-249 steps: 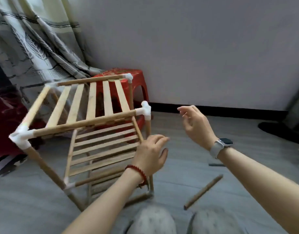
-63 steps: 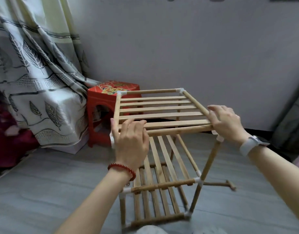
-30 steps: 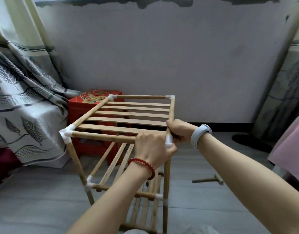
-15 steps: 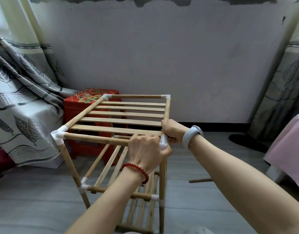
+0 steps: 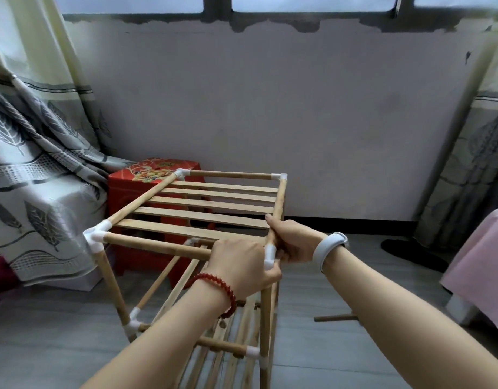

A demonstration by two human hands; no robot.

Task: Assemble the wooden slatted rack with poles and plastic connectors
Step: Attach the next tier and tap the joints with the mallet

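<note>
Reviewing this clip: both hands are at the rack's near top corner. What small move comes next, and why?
Probably press the poles firmer into the white connector: the left hand grips the front pole, the right hand the side pole, both meeting there. A spare pole lies on the floor.

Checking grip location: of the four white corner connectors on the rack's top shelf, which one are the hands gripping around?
The near right connector: the left hand and right hand grip the poles meeting there. The other three top corners stand untouched.

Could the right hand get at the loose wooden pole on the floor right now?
Probably not at once: the right hand grips the rack at its near corner. The pole lies unobstructed on the floor below.
</note>
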